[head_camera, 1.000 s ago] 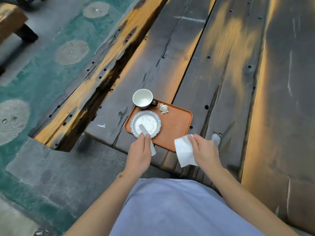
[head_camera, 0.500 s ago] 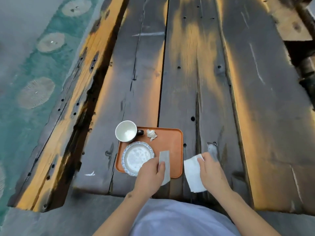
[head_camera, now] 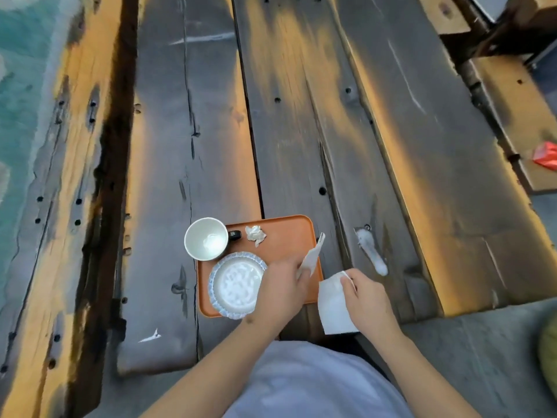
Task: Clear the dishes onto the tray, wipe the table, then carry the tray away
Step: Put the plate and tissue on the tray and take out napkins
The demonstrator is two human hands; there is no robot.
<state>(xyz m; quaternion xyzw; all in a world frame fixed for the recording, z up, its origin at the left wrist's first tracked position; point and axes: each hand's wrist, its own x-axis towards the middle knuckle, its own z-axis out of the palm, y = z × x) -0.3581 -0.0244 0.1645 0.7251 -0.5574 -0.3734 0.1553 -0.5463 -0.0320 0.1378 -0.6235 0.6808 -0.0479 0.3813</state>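
An orange tray (head_camera: 286,230) lies on the dark plank table (head_camera: 301,131) near its front edge. On the tray stand a white cup (head_camera: 206,238) with a black handle, a blue-rimmed white plate (head_camera: 236,285) and a crumpled tissue (head_camera: 255,234). My left hand (head_camera: 280,291) is over the tray's right part, pinching a thin folded paper strip (head_camera: 312,256). My right hand (head_camera: 367,297) is just right of the tray, holding a white napkin (head_camera: 333,303) by its top corner. A white spill (head_camera: 372,251) streaks the wood to the right of the tray.
A wide dark gap (head_camera: 111,176) splits the table from a yellowish plank (head_camera: 69,176) at left. Teal patterned floor (head_camera: 21,86) lies beyond it. A red object (head_camera: 547,155) rests on a bench at the far right. A small white mark (head_camera: 149,337) is on the near plank.
The view has swung right and tilted down. My left hand carried the paper strip from above the plate to the tray's right edge. My right hand kept the napkin beside the tray.
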